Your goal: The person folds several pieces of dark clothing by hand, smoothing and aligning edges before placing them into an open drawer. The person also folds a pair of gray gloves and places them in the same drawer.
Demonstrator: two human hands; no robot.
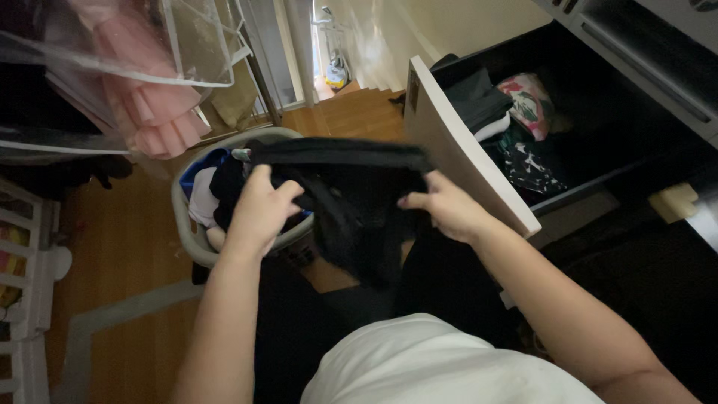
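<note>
Both hands hold one black fabric garment (351, 202) stretched between them at chest height. The left hand (258, 213) has its fingers curled closed on the garment's left edge; the right hand (449, 209) is clenched on its right edge. The garment hangs above a grey plastic laundry basket (196, 243), beside an open white-fronted drawer (456, 142) of folded clothes.

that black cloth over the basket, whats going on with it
A person holds a black garment stretched between both hands, the left hand gripping one side and the right hand the other. It hangs above a grey laundry basket that has more clothes in it, standing on a wooden floor. To the right, a white-fronted drawer is pulled open, with folded clothes inside.
</note>
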